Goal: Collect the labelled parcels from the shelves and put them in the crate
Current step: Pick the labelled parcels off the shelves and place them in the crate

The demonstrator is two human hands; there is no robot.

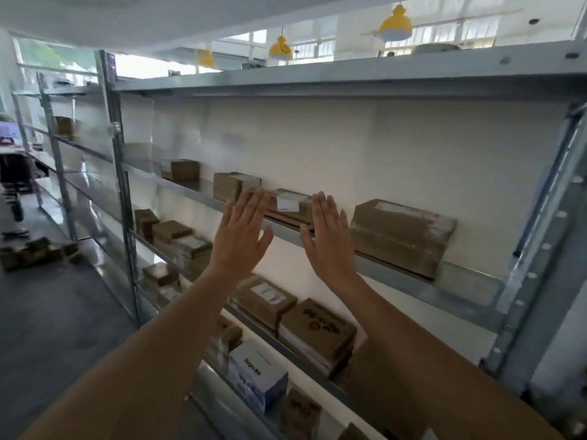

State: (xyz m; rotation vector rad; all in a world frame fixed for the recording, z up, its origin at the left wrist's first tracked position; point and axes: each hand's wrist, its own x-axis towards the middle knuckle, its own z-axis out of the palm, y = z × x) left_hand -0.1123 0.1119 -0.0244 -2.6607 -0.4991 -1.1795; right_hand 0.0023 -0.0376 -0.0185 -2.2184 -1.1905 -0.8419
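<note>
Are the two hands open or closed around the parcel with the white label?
Open. The left hand and right hand have straight fingers, raised either side of the flat labelled parcel, gripping nothing.

Yellow pendant lamps (280, 49) hang above grey floor (63, 312)

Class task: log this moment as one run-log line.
stage: reaching | hands: left open, right open | target: parcel between them, on shelf | crate: unseen

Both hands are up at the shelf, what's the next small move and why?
Probably close both hands on the flat labelled parcel. The left hand and right hand are open, holding nothing, either side of it, and it sits at the shelf's front edge.
</note>
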